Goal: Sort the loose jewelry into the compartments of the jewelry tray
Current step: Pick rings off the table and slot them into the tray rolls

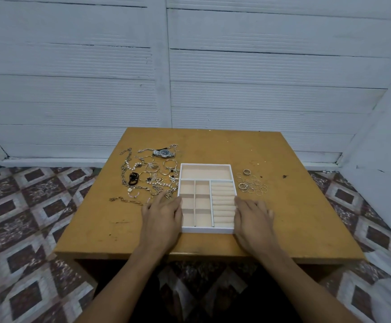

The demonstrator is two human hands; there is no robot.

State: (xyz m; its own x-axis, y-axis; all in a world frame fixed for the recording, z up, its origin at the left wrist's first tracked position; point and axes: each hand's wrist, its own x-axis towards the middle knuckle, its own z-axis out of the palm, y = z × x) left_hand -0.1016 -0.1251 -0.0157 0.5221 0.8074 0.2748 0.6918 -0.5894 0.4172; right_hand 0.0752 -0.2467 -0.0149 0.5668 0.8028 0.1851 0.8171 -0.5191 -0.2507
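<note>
1. Eight compartments in the jewelry tray, all bare: one wide bay along its far edge, six small squares on its left side, a padded ring-roll strip on its right. Set squarely in front of the person, toward the near edge of the table.
2. Flanked by both hands. Left hand laid flat against the tray's left wall, fingers straight and together, gripping nothing. Right hand mirrored on the tray's right wall, fingers likewise extended, holding nothing. Probably squaring or steadying the tray ahead of sorting, to keep so light a box from sliding.
3. Just left of the tray: a tangled heap of chains, bangles and pearl strands, some touching its left wall, with a black hair tie among them. Beyond the tray's far-left corner, a wristwatch. Farther left of the left hand, one chain bracelet lying apart.
4. Just right of the tray: a cluster of thin rings, plus a wider band at its far side. Grouped by kind and lying on the ring-roll side, so a short trip into the padded slots.
5. Nothing sorted yet; judged the very start. Rings likely easiest to pinch singly; the heap likely to lift in clumps unless teased apart.
</note>
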